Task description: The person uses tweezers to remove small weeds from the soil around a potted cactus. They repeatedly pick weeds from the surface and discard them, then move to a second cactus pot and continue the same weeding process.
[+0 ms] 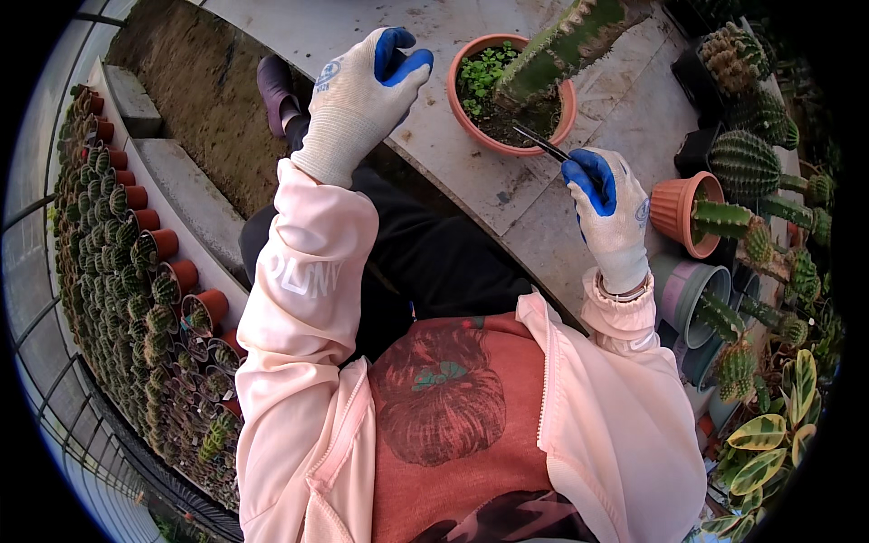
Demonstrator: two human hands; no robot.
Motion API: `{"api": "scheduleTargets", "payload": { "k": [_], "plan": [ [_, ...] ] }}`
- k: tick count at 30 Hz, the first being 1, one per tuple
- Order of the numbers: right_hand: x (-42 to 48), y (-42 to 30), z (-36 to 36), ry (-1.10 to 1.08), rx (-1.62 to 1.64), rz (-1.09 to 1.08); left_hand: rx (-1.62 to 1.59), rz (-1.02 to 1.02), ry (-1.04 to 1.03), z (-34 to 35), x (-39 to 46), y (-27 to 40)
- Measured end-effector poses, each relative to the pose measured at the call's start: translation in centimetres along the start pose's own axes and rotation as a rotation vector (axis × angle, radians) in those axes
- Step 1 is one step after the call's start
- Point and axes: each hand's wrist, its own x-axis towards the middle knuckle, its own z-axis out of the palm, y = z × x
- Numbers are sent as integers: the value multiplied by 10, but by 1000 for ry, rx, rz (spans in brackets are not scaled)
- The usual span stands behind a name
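My right hand (604,203), in a white knit glove with blue coated fingers, grips dark metal tweezers (542,143). Their tips reach over the near rim of a round terracotta-coloured pot (456,102). Small leafy green plants (483,76) grow at the left of the pot's soil, and a thick ridged cactus stem (553,58) leans out to the upper right. To the left of the pot, my left hand (370,85) is raised in a matching glove. Its thumb and forefinger are curled but apart, with nothing visible between them; the other fingers are mostly hidden.
The pot stands on a pale, soil-specked flat surface (489,197). Along the right are a tipped terracotta-coloured pot (669,210), grey-green pots (686,292) and a round ribbed cactus (745,163). At left, rows of small potted cacti (129,258) line a bench. A purple clog (273,88) shows beyond my left forearm.
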Motion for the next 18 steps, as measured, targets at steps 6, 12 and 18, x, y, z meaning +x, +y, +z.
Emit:
{"api": "scheduleTargets", "payload": {
  "k": [6, 12, 18],
  "plan": [
    [16, 4, -11, -42, -218, -81, 12, -16, -27, 1, 2, 3],
    [22, 2, -9, -84, -248, -83, -6, -59, -24, -4, -1, 0],
    [23, 3, -6, -80, -257, -89, 20, -58, -22, -3, -2, 0]
  ]
}}
